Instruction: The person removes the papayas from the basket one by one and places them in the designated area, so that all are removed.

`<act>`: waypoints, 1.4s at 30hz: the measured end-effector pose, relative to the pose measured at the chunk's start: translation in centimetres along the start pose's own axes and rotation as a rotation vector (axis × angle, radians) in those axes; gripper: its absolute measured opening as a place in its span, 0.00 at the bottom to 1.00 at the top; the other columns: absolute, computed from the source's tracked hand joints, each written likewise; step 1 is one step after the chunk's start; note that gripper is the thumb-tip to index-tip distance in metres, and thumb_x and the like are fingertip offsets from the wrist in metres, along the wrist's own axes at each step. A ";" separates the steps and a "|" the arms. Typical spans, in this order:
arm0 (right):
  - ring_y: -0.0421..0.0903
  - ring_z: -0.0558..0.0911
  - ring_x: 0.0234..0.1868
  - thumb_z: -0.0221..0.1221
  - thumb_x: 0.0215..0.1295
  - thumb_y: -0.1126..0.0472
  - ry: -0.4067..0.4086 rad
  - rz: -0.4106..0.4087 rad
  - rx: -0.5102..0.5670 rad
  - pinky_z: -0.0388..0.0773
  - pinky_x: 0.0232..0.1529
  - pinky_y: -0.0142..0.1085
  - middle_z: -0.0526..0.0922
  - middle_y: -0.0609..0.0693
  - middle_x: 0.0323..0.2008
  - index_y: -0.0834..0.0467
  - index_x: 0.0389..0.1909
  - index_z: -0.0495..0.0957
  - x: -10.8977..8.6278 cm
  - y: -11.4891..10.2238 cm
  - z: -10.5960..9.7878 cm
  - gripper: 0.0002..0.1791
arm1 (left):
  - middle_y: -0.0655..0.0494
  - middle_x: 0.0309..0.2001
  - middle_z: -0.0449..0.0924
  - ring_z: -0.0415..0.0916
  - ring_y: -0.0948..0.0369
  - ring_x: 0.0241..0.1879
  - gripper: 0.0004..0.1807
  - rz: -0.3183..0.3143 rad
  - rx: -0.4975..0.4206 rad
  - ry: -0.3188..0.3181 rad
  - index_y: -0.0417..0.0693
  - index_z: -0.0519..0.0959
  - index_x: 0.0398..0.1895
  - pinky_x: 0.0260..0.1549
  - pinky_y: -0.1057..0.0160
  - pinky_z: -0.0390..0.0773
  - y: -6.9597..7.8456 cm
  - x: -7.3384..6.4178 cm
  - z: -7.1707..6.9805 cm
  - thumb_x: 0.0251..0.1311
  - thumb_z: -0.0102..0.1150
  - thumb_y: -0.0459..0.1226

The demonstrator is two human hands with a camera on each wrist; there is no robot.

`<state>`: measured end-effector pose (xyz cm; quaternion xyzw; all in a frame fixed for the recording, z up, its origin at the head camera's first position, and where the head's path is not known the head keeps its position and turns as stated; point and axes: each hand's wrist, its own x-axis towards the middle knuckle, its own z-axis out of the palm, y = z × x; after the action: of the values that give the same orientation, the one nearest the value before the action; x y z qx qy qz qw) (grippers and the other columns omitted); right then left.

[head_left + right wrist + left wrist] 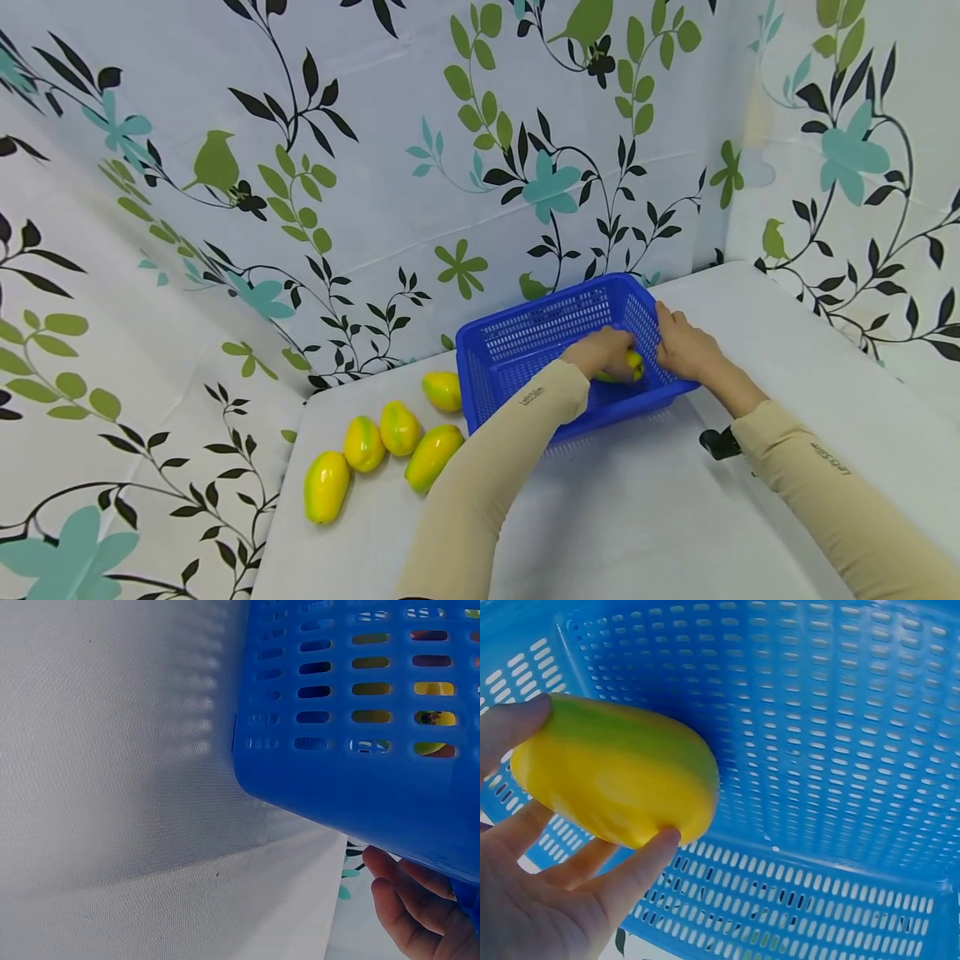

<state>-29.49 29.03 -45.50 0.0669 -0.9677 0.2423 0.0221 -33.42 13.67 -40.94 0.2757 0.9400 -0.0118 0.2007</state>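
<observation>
A blue perforated plastic basket (551,323) stands at the back of the white table. Reaching inside it, my left hand (602,350) holds a yellow-green mango (636,367) near the right end. In the left wrist view, thumb and fingers (641,866) spread around the mango (622,769), over the basket's slotted wall (817,712). My right hand (686,346) grips the basket's right rim. From the right wrist, its fingers (409,907) curl at the edge of the basket (337,780), and yellow shows through the slots.
Left of the basket, several loose mangoes lie on the table, one mango (442,391) close beside its wall and another mango (327,487) farthest left. A small black object (720,444) is by the right sleeve. Patterned cloth (360,208) hangs behind and at both sides.
</observation>
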 end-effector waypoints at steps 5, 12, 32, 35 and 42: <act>0.76 0.76 0.46 0.47 0.61 0.68 -0.001 -0.007 0.005 0.75 0.44 0.67 0.62 0.84 0.57 0.81 0.69 0.43 -0.1 0.0 -0.1 0.39 | 0.59 0.47 0.75 0.71 0.62 0.43 0.27 0.047 0.002 0.026 0.56 0.74 0.61 0.44 0.64 0.74 -0.6 -0.5 0.1 0.58 0.67 0.47; 0.78 0.75 0.47 0.47 0.61 0.68 0.005 -0.011 0.001 0.75 0.45 0.68 0.62 0.84 0.57 0.81 0.69 0.43 0.0 0.0 0.1 0.39 | 0.58 0.51 0.73 0.70 0.62 0.47 0.29 0.043 0.004 0.024 0.59 0.73 0.63 0.47 0.62 0.75 -0.8 -1.0 0.3 0.58 0.68 0.48; 0.77 0.76 0.47 0.47 0.62 0.68 0.006 -0.019 -0.005 0.76 0.44 0.67 0.62 0.84 0.57 0.81 0.69 0.43 0.4 -0.5 0.0 0.39 | 0.55 0.58 0.70 0.68 0.59 0.53 0.35 0.115 0.056 0.125 0.56 0.69 0.69 0.49 0.64 0.74 -2.7 -0.8 0.5 0.57 0.68 0.48; 0.77 0.76 0.47 0.47 0.63 0.68 0.004 -0.013 -0.003 0.76 0.44 0.67 0.61 0.84 0.57 0.80 0.70 0.43 0.5 -0.4 -0.3 0.39 | 0.54 0.58 0.70 0.67 0.60 0.52 0.35 0.154 0.061 0.178 0.55 0.70 0.68 0.48 0.66 0.73 -3.1 -1.0 0.4 0.56 0.69 0.47; 0.80 0.72 0.50 0.46 0.62 0.67 0.005 -0.012 0.022 0.73 0.45 0.70 0.60 0.85 0.58 0.81 0.69 0.42 0.0 0.1 0.1 0.39 | 0.48 0.66 0.67 0.64 0.55 0.63 0.35 0.239 0.032 0.265 0.51 0.69 0.69 0.56 0.65 0.72 -5.0 -2.8 0.5 0.58 0.68 0.45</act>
<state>-29.49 29.07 -45.60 0.0722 -0.9644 0.2530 0.0250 -33.70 7.96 -40.75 0.3879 0.9184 0.0334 0.0706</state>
